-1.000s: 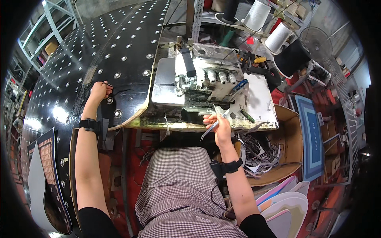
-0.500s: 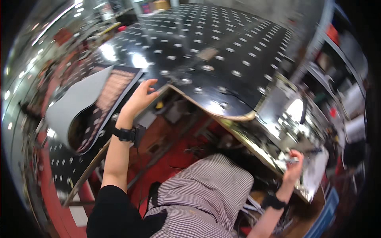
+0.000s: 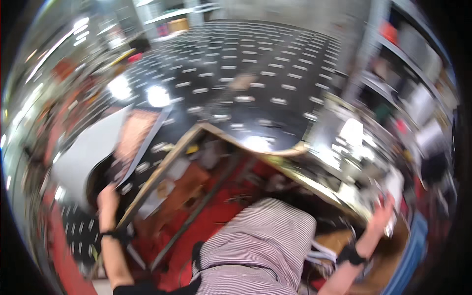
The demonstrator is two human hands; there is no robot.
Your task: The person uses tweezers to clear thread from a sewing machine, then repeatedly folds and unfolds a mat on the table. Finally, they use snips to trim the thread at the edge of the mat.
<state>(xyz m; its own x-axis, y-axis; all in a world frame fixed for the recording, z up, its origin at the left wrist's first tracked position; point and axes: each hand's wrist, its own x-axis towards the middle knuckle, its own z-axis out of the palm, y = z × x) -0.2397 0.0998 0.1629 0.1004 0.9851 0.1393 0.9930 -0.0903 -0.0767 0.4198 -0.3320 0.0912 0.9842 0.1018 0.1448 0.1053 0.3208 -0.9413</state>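
At the left, my left hand (image 3: 107, 201) reaches the near edge of a dark, curved panel piece (image 3: 98, 178) lying with a smooth grey sheet (image 3: 87, 147) and a copper-coloured patterned strip (image 3: 137, 129). Its fingertips meet that edge, but blur hides whether they grip it. Over at the right, my right hand (image 3: 379, 216) is raised beside the sewing-machine-like metal equipment (image 3: 346, 164). Its fingers are curled around something small and silvery, too smeared to name. Both wrists wear black bands.
A black table (image 3: 211, 78) with rows of pale dashes spreads ahead, its wooden edge (image 3: 162, 164) cut in a notch around me. Red floor (image 3: 216, 206) shows below, with a grey leg bar (image 3: 194, 214). Shelves (image 3: 393, 54) stand at the right. A striped apron (image 3: 255, 236) covers my lap.
My left hand has come down and left from above the table's notch corner to the panel piece. My right hand has shifted slightly right and lower. The whole view has tilted a little.
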